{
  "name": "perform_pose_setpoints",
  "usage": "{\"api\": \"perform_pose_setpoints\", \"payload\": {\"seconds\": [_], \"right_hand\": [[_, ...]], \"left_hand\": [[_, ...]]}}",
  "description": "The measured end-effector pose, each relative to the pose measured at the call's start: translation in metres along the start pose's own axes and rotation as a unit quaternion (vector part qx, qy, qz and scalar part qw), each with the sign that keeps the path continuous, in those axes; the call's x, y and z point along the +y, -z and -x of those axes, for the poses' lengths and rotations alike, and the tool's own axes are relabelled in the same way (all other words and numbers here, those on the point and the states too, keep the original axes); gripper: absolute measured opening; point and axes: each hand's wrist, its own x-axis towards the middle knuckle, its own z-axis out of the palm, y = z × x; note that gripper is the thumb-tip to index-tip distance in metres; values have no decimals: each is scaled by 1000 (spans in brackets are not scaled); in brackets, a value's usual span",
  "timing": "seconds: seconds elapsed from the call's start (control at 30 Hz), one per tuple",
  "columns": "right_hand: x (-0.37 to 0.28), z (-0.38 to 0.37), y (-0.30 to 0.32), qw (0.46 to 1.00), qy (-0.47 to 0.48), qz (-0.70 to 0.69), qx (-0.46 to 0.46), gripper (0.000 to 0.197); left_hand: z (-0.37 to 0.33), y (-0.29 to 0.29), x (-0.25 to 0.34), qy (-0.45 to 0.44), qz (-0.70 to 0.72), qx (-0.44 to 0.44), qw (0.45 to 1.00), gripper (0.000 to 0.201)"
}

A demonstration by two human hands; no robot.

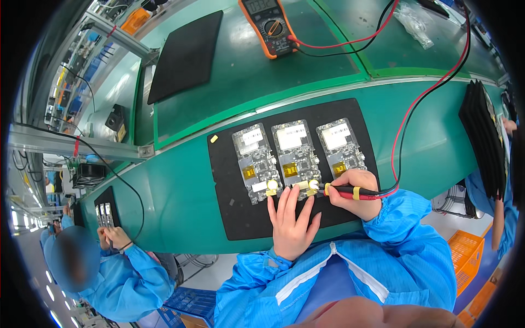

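Three circuit boards lie side by side on a black foam mat point(240, 224): a left board point(261, 158), a middle board point(296, 153) and a right board point(337, 136). My right hand point(356, 192) grips the red and black multimeter probes point(350, 191) together. Their tips meet the lower right part of the middle board, by a round pale component. My left hand point(291, 224) has its fingers spread, with fingertips at the lower edges of the left and middle boards. Red and black leads run from the probes to an orange multimeter point(268, 27) at the back.
Another black mat point(188, 54) lies on the green bench behind. Clear plastic bags point(413, 24) are at the back right, and a stack of black mats point(484, 136) stands at the far right. A co-worker point(109, 268) in blue handles small boards at left. An orange crate point(465, 257) sits low right.
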Motion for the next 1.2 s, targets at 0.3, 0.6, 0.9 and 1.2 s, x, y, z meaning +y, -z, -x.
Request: {"api": "perform_pose_setpoints", "payload": {"seconds": [0.3, 0.6, 0.9, 1.2], "right_hand": [[1, 2, -1, 999, -37, -32, -7, 13], [-7, 5, 12, 994, -25, -104, 3, 11], [-8, 27, 40, 987, -94, -131, 23, 11], [10, 10, 61, 983, -161, -85, 30, 12]], "left_hand": [[5, 31, -20, 75, 15, 55, 996, 54], [20, 46, -90, 248, -115, 11, 962, 72], [15, 28, -45, 201, 38, -4, 979, 69], [-15, -9, 24, 139, -4, -76, 987, 87]]}}
